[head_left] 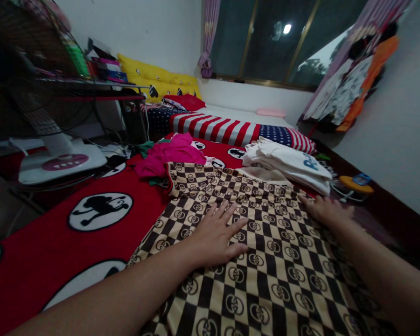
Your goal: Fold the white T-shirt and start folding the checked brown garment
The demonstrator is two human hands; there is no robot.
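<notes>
A black-and-tan checkered shirt (266, 242) with a round repeated print lies spread out in front of me. Its short sleeve, edged in red, sticks out at the far left. My left hand (217, 235) rests flat on the middle of the shirt, fingers spread. At the shirt's right upper edge, my right hand (327, 212) touches the cloth with its fingers apart. Just beyond the collar lies a folded white stack of cloth (287, 163) with blue lettering. A bright pink garment (175, 151) is bunched up beyond the left sleeve, with some green cloth under it.
Beneath the clothes is a red blanket (140, 247) with white ovals. A white fan (61, 161) stands at the left near a desk (101, 86). Farther back is a bed with a striped flag-pattern cover (213, 128). Clothes (360, 84) hang at the right by the window.
</notes>
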